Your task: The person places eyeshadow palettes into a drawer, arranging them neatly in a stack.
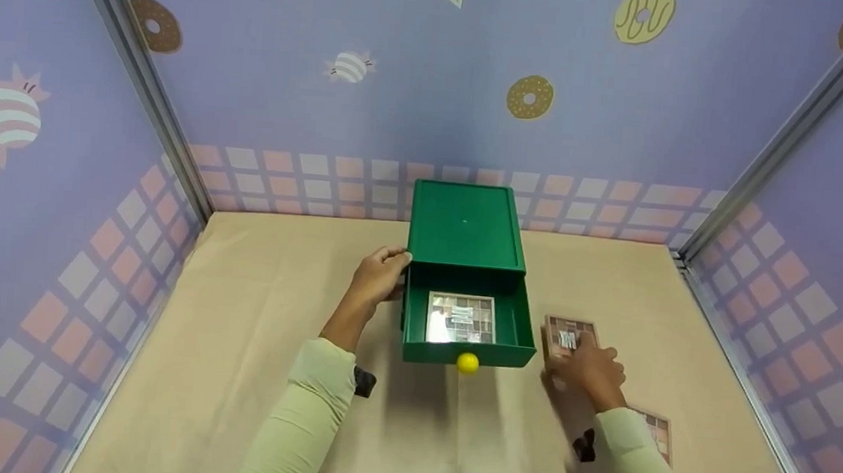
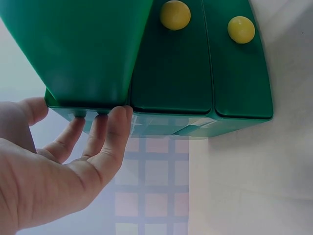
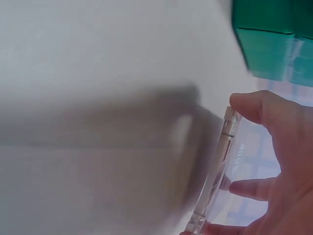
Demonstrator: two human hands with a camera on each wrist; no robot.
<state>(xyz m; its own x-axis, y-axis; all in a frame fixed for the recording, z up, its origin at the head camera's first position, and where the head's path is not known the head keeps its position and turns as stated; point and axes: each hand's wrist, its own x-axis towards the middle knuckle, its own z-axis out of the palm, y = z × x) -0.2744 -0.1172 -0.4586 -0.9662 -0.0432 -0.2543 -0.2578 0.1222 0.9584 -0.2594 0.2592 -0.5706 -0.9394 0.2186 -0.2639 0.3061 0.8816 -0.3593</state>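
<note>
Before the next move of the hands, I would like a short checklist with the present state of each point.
1. Top drawer pulled open: ok.
2. Lower drawers shut: ok.
3. Left hand holding green cabinet: ok.
4. Case beside the drawer gripped by right hand: ok.
5. Drawer floor bare: not ok, one case lies there.
6. Loose case on the table fully visible: not ok, right sleeve hides part.

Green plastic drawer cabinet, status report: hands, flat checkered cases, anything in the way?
Left hand grips left side of cabinet. Right hand holds flat brown-checkered case. Similar case inside open top drawer. Nothing seen blocking the opening.
</note>
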